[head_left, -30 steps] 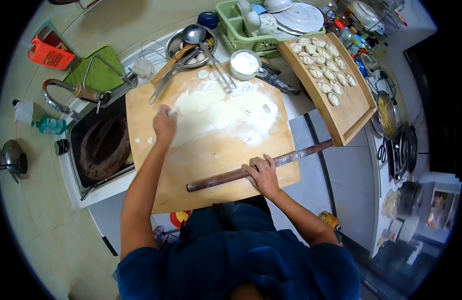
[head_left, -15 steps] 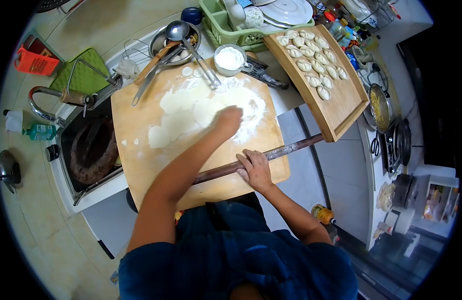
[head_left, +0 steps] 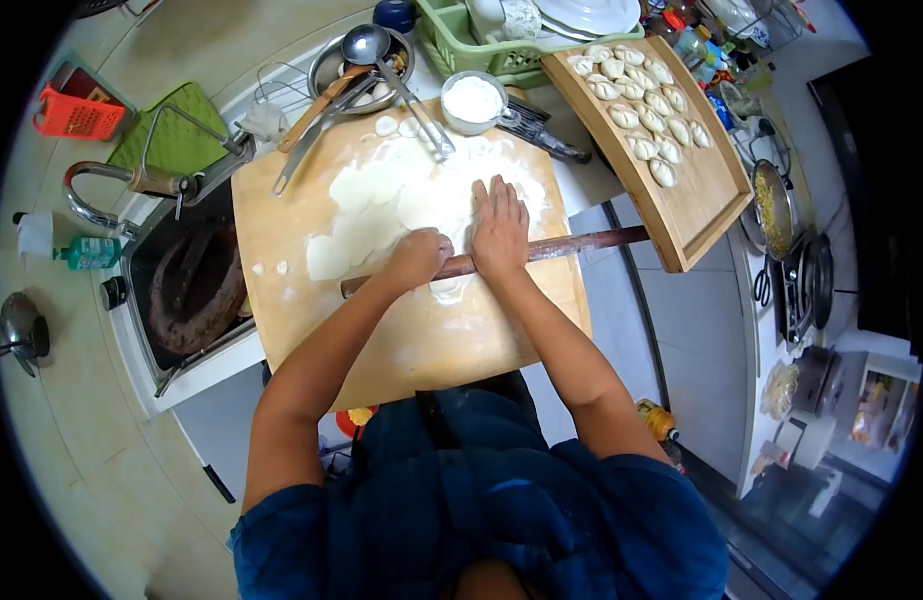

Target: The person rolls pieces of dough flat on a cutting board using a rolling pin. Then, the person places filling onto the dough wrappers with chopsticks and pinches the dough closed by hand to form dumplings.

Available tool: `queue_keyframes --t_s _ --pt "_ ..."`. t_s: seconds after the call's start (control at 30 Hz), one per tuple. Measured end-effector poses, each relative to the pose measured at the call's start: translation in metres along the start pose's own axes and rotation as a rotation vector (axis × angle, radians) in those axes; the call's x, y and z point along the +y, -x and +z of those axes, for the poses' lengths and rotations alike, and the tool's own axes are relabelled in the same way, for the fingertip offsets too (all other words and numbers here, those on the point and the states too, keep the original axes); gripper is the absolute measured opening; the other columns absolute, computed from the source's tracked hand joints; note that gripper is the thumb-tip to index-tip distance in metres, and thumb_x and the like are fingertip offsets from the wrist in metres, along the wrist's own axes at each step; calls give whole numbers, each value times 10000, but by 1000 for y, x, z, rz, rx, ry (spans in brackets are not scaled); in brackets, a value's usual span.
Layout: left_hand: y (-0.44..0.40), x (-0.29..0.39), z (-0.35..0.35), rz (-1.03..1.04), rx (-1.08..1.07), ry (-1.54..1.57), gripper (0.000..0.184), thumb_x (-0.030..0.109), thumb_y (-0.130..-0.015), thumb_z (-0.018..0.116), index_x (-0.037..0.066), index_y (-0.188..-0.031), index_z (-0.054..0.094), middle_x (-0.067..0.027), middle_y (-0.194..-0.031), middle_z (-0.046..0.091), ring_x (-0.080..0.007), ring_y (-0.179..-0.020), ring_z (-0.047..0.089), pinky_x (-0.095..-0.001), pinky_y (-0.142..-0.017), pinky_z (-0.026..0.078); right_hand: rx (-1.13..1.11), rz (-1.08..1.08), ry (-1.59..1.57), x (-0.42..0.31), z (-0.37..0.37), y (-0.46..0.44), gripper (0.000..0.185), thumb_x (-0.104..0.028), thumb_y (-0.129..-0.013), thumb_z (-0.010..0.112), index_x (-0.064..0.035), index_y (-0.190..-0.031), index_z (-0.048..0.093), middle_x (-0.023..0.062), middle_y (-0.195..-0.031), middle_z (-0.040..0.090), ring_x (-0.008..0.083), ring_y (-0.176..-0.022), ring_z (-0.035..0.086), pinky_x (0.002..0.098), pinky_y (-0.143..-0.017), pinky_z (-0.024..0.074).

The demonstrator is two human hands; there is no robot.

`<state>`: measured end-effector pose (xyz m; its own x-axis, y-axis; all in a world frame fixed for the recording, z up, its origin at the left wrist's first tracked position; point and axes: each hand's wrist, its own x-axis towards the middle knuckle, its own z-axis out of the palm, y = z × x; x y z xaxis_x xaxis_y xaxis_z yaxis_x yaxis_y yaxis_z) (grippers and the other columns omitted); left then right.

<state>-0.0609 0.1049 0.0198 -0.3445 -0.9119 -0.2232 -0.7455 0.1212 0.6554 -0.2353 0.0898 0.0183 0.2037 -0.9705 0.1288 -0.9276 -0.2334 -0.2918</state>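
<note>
A long dark wooden rolling pin point(head_left: 571, 246) lies slantwise across the floured wooden board point(head_left: 401, 360). My right hand point(head_left: 500, 228) rests flat on it, palm on the pin and fingers stretched forward. Just to the left, my left hand point(head_left: 418, 258) is curled closed against the pin; what its fingers hold is hidden. A small pale patch of dough or flour point(head_left: 447, 292) shows at the pin's near side, between my hands. Beyond the pin spread several thin, overlapping round dough wrappers point(head_left: 366, 205) in loose flour. Two small dough lumps point(head_left: 282, 268) sit at the board's left.
At the right stands a wooden tray point(head_left: 696, 225) of folded dumplings point(head_left: 651, 105). Behind the board are a flour bowl point(head_left: 472, 101), a metal bowl with a ladle point(head_left: 366, 45) and a green dish rack point(head_left: 461, 45). The sink point(head_left: 141, 270) borders the left side.
My left hand has come back from the flour to the pin. The pin and my right hand have moved forward, and the right fingers now stretch out flat.
</note>
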Motion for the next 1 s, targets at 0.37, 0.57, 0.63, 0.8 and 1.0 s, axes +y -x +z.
queue_keyframes --t_s 0.37,0.57,0.63,0.8,1.0 --pt "35 13 7 -158 92 74 274 96 -771 663 43 -1038 635 -208 -914 664 -399 -837 643 -474 -775 519 32 7 -7 -12 -6 41 579 -193 -853 551 -114 -1421 471 182 -1488 396 396 -1371 345 556 -1105 259" --pt "2 -2 -7 -7 51 -58 147 139 -782 659 51 -897 679 -165 -889 655 -362 -903 634 -466 -823 514 134 13 -13 -19 6 -18 582 -166 -855 552 -95 -1424 447 201 -1489 381 391 -1375 345 522 -1122 266" --pt "6 -10 -12 175 -5 -109 120 146 -791 659 37 -839 643 -168 -895 629 -370 -880 618 -464 -811 497 73 -27 -13 -17 -3 22 566 -156 -851 552 -82 -1405 466 202 -1481 393 394 -1365 358 530 -1116 263" --pt "24 -35 11 15 195 108 167 146 -781 702 32 -844 597 -150 -777 619 -355 -763 616 -443 -703 483 59 -21 -26 -7 -4 81 541 -165 -833 548 -95 -1368 517 206 -1434 455 423 -1321 395 582 -1070 275" --pt "15 -7 -3 -65 241 108 96 86 -785 624 20 -855 616 -197 -855 641 -381 -866 625 -479 -790 486 171 69 -15 -27 11 -26 532 -188 -873 535 -87 -1392 479 207 -1463 408 390 -1352 375 527 -1118 276"
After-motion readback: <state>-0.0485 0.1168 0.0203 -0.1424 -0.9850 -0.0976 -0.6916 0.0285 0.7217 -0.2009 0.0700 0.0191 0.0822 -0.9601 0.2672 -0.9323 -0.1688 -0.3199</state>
